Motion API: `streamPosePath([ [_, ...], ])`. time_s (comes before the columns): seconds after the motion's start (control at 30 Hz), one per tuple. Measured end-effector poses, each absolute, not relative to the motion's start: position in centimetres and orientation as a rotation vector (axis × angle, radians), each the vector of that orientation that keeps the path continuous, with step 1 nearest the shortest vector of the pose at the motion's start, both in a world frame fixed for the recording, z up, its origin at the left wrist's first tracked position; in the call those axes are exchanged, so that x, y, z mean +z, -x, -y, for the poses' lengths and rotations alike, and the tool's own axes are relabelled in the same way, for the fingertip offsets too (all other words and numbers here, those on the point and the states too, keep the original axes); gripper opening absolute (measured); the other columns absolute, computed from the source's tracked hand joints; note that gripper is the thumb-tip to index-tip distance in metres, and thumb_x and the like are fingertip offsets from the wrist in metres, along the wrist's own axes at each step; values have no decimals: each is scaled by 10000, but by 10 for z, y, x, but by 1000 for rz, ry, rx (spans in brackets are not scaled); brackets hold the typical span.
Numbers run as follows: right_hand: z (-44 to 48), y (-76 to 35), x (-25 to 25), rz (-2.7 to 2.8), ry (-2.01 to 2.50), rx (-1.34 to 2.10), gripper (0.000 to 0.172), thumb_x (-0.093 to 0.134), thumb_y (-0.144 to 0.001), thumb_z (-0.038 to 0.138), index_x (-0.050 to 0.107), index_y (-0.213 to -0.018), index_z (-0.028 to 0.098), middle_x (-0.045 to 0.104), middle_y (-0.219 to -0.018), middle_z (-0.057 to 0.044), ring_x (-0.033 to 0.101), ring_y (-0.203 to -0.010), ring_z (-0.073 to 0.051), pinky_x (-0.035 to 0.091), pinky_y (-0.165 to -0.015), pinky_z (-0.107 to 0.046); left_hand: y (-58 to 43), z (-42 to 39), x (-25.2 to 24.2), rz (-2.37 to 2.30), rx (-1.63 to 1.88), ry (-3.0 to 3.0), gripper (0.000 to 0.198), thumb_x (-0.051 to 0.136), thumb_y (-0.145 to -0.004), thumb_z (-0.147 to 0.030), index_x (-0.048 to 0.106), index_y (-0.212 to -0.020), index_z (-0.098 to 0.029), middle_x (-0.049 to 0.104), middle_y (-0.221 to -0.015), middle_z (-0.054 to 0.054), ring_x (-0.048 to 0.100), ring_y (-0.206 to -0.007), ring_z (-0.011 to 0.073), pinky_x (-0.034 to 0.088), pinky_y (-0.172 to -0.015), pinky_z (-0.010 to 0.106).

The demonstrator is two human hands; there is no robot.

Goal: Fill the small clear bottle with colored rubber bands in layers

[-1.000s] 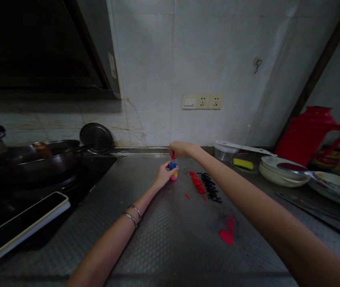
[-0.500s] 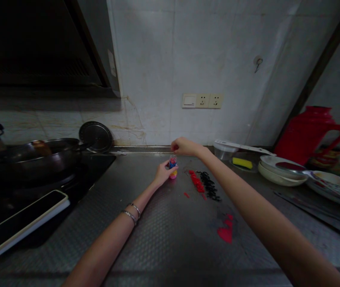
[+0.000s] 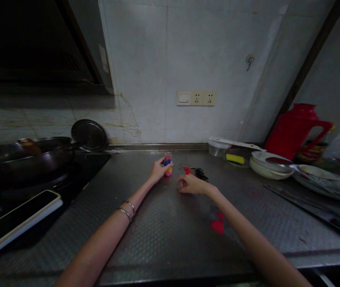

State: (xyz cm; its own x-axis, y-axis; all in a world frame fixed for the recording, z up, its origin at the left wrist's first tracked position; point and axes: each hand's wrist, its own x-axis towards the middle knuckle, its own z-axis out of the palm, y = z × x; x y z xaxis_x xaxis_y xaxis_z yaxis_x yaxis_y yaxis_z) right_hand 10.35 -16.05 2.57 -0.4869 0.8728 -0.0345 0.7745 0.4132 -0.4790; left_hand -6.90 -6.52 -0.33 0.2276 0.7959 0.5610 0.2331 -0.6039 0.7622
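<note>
My left hand (image 3: 158, 170) is closed around a small clear jar (image 3: 168, 163) that stands upright on the metal counter. Layers of red, blue, yellow and pink pieces show inside it. To the right of the jar, my right hand (image 3: 192, 184) is low over the counter with its fingers pinched together; whatever they hold is hidden. Just beyond that hand lie small red pieces (image 3: 187, 170) and a row of black pieces (image 3: 200, 173), both partly covered by it. A flat red shape (image 3: 217, 224) lies nearer to me, beside my right forearm.
At the left are a pan (image 3: 44, 153) on the stove and a phone-like slab (image 3: 17, 223). Along the right stand a clear plastic cup (image 3: 217, 149), a yellow sponge (image 3: 234, 159), stacked bowls (image 3: 268, 172) and a red thermos (image 3: 292, 127). A wall socket (image 3: 197, 98) is behind.
My right hand has come down from above the jar's mouth to the counter beside the red pieces. The left hand still holds the jar. The view has shifted slightly.
</note>
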Motion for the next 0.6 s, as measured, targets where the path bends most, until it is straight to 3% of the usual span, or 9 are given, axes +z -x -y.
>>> streamPosePath([
  [0.2,163,-99,21,2449,1360,704,319,497,-624,65,591,-923,126,615,-655,-2,529,-548,-91,361,-494,-173,69,69,1,-965,1382,-1977,345,623,-675,-375,649,-920,-133,668,-868,66,566,-742,165,425,-692,259],
  [0.6,189,-159,13,2105,1605,538,225,468,-627,80,564,-815,157,607,-652,2,532,-572,-104,370,-537,-197,67,72,2,-929,1416,-1946,313,623,-677,-369,655,-885,-137,664,-821,45,547,-712,147,407,-683,247],
])
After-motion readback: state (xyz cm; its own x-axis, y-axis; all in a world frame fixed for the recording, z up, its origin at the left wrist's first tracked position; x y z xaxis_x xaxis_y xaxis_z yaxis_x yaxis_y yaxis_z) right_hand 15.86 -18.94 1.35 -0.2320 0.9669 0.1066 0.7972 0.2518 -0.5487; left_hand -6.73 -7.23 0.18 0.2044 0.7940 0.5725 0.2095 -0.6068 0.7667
